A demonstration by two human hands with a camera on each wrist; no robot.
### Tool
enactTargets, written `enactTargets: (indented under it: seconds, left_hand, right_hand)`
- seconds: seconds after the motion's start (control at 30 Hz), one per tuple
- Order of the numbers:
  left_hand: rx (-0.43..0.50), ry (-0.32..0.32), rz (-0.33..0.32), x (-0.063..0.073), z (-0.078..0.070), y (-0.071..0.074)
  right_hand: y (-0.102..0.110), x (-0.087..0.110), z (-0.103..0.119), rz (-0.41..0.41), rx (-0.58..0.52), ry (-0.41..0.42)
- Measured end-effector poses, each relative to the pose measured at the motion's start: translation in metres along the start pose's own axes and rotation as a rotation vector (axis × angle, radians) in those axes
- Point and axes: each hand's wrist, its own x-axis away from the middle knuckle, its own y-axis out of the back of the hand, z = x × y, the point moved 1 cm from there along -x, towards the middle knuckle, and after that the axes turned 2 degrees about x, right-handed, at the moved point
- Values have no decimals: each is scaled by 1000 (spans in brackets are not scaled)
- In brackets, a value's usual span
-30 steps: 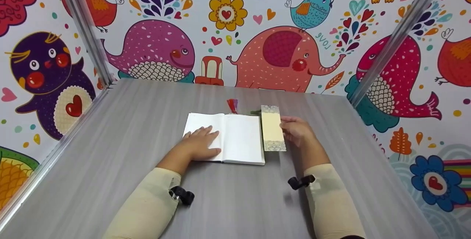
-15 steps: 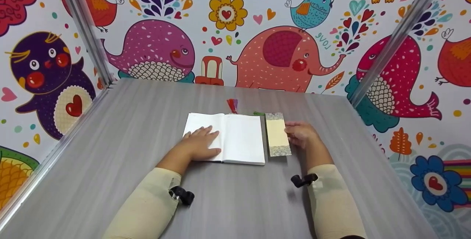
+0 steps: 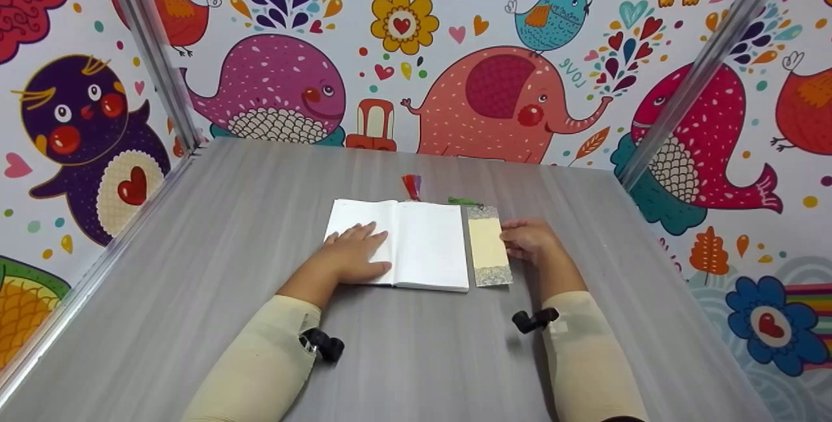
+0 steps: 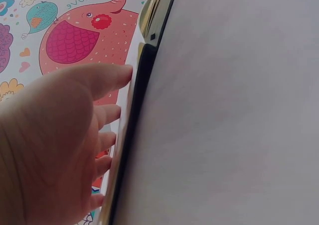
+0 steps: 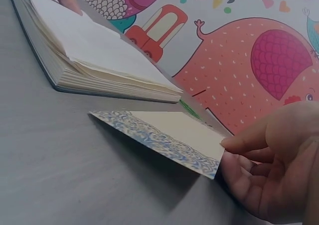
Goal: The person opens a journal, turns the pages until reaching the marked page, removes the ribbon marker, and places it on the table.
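Observation:
An open book [image 3: 430, 246] with blank white pages lies on the grey table. My left hand [image 3: 356, 254] rests flat on its left page, fingers spread. Just right of the book, my right hand [image 3: 532, 240] pinches the right edge of a bookmark [image 3: 489, 243], cream in the middle with patterned bands at both ends. In the right wrist view the bookmark [image 5: 164, 138] is tilted, its near edge raised over the table with a shadow beneath. A green tassel [image 3: 463, 201] lies at its far end.
Red and purple tassels [image 3: 411, 186] lie beyond the book's far edge. The grey table [image 3: 416, 357] is bounded by printed panels [image 3: 273, 90] with metal posts [image 3: 153, 58] at the corners.
My right hand has moved the bookmark a little right and toward me, lowering it beside the book; more of the green tassel shows. The left hand has stayed on the page.

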Motion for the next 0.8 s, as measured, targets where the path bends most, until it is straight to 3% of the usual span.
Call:
enactTargets:
  seconds: [0.3, 0.8]
  left_hand:
    - [-2, 1, -2, 2, -2, 2]
    - [16, -8, -4, 5, -3, 4]
  right_hand:
    - [0, 0, 1, 9, 12, -14]
    - [1, 6, 9, -27, 182, -8]
